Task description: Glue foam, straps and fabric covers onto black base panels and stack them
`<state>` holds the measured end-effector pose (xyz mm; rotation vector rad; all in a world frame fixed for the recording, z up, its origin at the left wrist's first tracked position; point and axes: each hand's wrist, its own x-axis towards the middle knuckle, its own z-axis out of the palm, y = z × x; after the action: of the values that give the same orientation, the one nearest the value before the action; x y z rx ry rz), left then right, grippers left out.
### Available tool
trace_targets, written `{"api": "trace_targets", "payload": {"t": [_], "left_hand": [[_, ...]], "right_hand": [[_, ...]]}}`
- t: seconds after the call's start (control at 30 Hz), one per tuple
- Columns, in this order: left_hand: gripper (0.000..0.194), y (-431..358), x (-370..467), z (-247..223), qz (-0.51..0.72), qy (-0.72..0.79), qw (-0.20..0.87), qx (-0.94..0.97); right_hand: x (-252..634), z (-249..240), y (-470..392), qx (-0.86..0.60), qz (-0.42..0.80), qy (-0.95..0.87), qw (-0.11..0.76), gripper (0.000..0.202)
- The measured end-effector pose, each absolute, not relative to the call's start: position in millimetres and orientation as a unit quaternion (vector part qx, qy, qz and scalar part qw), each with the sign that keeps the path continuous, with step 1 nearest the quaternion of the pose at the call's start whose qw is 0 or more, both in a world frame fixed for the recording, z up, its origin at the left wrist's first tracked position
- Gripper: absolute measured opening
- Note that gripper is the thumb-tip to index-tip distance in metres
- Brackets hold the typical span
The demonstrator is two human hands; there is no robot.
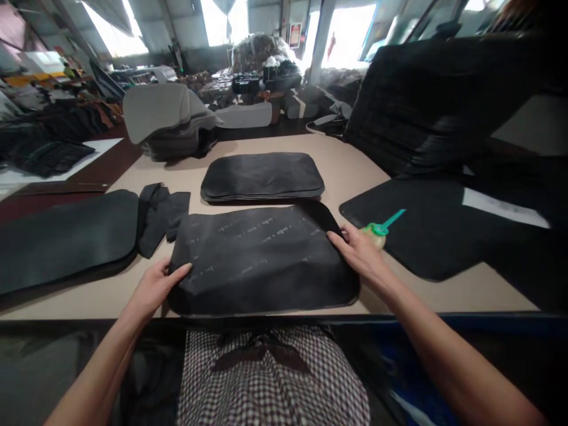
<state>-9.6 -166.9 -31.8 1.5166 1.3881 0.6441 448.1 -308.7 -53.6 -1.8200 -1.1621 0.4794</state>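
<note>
Clock reference: centre of the black panel (261, 260), 12 o'clock directed away from the person. The panel lies flat at the near edge of the beige table (355, 163); its corners are rounded; its upper face carries pale, repeating print in slanted rows; the characters are too blurred to read; a plain, darker corner shows at 1 o'clock.

The left hand (155, 284) grasps the panel's edge between 8 and 9 o'clock, thumb on the printed face; the right hand (357, 248) grasps the edge near 3 o'clock, thumb likewise on top.

Surrounding items: a stack of black panels (261, 174) at 12 o'clock, just beyond the held panel; black scraps (162, 216) between 9 and 10 o'clock; a further dark stack (66, 236) at 9 o'clock; a grey bundle (155, 112) near 11 o'clock; a green-lidded container (379, 239) just beyond the right hand; a dark sheet (421, 228) between 2 and 3 o'clock.

Markings: a white strip (506, 208) on the dark sheet bears faint, illegible marks; a red-and-white sign (294, 35) stands far off near 12 o'clock; its text is too small to read.
</note>
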Motion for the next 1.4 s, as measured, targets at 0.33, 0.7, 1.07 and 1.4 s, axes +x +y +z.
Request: {"api": "trace_targets", "payload": {"t": [0.33, 0.7, 1.07, 1.4], "left_hand": [[0.044, -161.9, -5.5, -49.7, 0.092, 0.581, 0.098, 0.802], [0.054, -186.7, 11.9, -48.2, -0.026, 0.576, -0.123, 0.808], [0.047, -187.5, 14.3, -56.4, -0.003, 0.578, -0.142, 0.804], [0.046, -185.9, 14.7, -57.9, -0.009, 0.576, -0.141, 0.805]], "right_hand": [[444.5, -71.3, -334.9, -0.735, 0.188, -0.505, 0.411, 0.064], [433.9, -75.9, -336.4, -0.757, 0.039, -0.554, 0.345, 0.055], [433.9, -86.2, -332.4, -0.763, -0.040, -0.581, 0.281, 0.053], [433.8, -85.8, -334.0, -0.759, -0.055, -0.588, 0.272, 0.051]]}}
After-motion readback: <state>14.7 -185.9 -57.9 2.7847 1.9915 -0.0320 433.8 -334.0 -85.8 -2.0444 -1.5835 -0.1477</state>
